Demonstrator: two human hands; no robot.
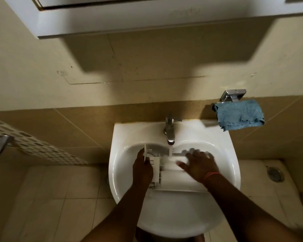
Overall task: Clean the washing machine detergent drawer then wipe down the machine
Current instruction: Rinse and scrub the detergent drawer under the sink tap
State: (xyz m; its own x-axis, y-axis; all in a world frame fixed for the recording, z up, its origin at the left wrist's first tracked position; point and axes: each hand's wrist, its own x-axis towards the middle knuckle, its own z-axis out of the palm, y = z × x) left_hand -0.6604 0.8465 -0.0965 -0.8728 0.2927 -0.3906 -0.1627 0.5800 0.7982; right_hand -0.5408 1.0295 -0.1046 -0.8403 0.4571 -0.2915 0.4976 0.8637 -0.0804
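Detergent drawer [171, 179]: in sink [222, 154], under running tap [170, 130]. Left hand [143, 169] grips its end; right hand [198, 165], blurred, apparently spread flat over compartments. Rinse every compartment; tilt to drain.

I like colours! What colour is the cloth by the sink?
Blue; the cloth shows in the head view.

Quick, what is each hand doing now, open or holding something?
Left hand: grips the drawer at its left end.
Right hand: open, fingers spread on the drawer under the tap.
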